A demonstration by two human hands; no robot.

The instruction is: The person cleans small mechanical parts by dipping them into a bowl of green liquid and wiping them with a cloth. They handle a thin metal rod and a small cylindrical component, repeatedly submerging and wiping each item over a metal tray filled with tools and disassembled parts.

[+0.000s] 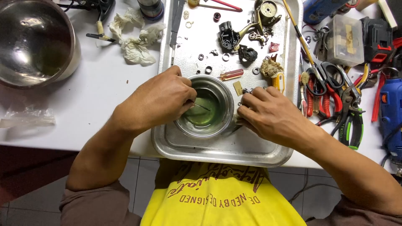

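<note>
A small steel bowl [222, 119] with a little greenish liquid stands in a steel tray [234, 148] near its front edge. My left hand [161, 100] rests on the bowl's left rim and pinches a thin metal pin that points into the liquid. My right hand [268, 115] lies on the tray just right of the bowl, its fingertips curled on a small part by the rim; what it grips is hidden.
Small black and metal machine parts [243, 35], washers and a red-handled screwdriver [231, 74] lie on the tray's far half. Left are a large steel bowl [35, 42] and crumpled tissue [136, 39]. Right are scissors [324, 73], pliers [349, 121], a blue drill [391, 113].
</note>
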